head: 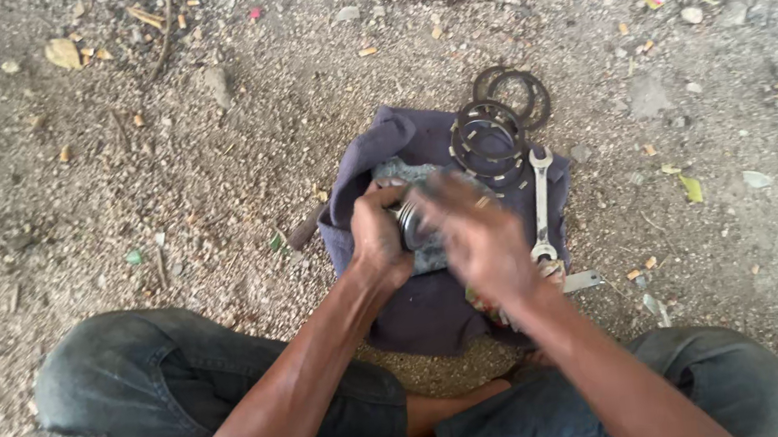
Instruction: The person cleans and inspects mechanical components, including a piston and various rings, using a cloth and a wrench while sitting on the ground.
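The ground (166, 173) is bare gravel and sand strewn with dry leaves and small stones, and it spreads wide on every side of the cloth (436, 309), with most open room to the cloth's left and far side. The person sits cross-legged at the cloth's near edge, knees in dark jeans (195, 380) flanking it, so that edge is closed in.

The cloth is dark blue, rumpled, its far left corner folded up. A grey pad (430, 252) lies on its middle.

A stack of toothed rings (488, 142) sits on the cloth's far right corner, and two more dark rings (515, 92) overhang that corner onto the gravel. A spanner (541, 204) lies along the cloth's right edge, pointing away from the person; a small metal piece (583, 280) sits just off that edge near its lower end.

Above the cloth's centre, the left hand (379, 234) wraps its fingers closed around a round metal part (409, 226). The right hand (476, 234) is blurred, just right of the part, fingers spread fairly wide; whether it touches the part cannot be told.
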